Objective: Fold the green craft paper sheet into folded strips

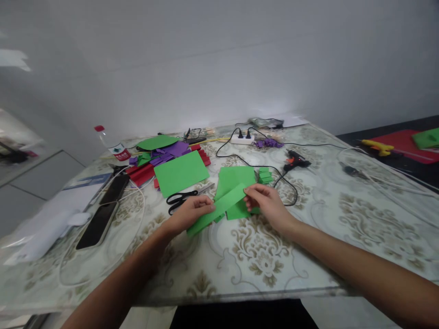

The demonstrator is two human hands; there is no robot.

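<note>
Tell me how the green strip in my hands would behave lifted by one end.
The green strip looks thin, so it's probably very light. Its span between your left hand and right hand looks nearly straight, so it may hold some shape. But being long and narrow, it could droop.

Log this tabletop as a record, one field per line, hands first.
Left hand: holds the green strip partway along
Right hand: pinches the green strip's far end
Scissors: black-handled, lying just in front of the green rectangle
Glue gun: black, lying on its side, right of centre
Power strip: white, two black plugs inserted
Bottle: red-capped, back left
</note>
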